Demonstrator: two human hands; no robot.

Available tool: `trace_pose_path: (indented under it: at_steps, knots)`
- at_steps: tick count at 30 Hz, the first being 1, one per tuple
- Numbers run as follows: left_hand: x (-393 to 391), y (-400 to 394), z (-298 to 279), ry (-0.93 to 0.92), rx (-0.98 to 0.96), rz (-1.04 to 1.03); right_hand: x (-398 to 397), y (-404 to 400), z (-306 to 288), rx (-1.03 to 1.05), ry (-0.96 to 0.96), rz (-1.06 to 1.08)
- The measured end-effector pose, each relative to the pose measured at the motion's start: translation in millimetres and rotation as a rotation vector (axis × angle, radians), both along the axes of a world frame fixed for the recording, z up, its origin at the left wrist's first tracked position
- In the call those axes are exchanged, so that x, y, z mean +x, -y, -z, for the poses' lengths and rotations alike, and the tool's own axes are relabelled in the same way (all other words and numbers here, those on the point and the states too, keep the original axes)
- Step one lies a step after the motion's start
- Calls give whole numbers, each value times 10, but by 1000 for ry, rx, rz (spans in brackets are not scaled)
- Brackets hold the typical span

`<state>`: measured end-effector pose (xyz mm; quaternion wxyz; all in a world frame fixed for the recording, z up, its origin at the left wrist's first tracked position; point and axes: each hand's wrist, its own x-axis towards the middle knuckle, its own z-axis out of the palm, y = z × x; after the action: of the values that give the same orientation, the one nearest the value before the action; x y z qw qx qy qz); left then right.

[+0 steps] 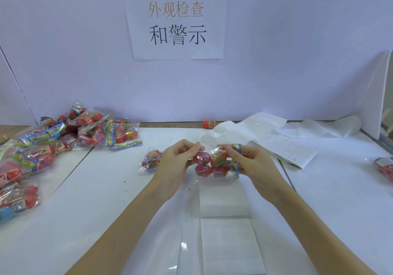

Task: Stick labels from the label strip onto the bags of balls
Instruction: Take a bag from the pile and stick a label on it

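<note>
head view: both hands hold one bag of balls (212, 164) just above the white counter (319, 189). the left hand (176, 164) has a pinching grip on its left edge, the right hand (253, 162) on its header. label strip (229, 232) lies below; more bags (63, 134) lie piled at left.

bag pile (63, 138) left, held bag (212, 164) centre, label strip (225, 221) below

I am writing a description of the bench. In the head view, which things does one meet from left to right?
Pile of bagged balls → small bag on the table → left hand → held bag of balls → right hand → label strip → bag at the right edge.
</note>
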<state>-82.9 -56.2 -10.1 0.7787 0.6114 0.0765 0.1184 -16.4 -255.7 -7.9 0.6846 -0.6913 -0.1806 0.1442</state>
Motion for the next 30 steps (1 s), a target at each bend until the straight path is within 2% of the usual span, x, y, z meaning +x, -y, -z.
trace_pose_path:
  at_steps: [4, 8, 12, 16, 18, 21, 26, 30]
  knots:
    - [24, 28, 5, -24, 127, -141, -13, -24, -18, 39, 34, 57]
    - [38, 5, 32, -19, 160, -239, -25, -3, -28, 53, -94, -79]
    - [24, -90, -36, 7, 36, -88, -21, 18, -44, 126, -140, -53]
    - [-5, -37, -36, -3, 243, 46, -43, 3, -56, 79, -130, -28]
    - [-5, 2, -15, 7, 317, -1, -51, -13, -49, 91, -112, 12]
    - [5, 44, -10, 27, 329, -85, -52, -41, -51, 77, -20, 84]
    - [14, 12, -21, 58, 198, -195, -90, -34, -44, 3, -143, -169]
    - [19, -12, -4, 31, 300, -262, -74, -25, -49, 32, -175, -150]
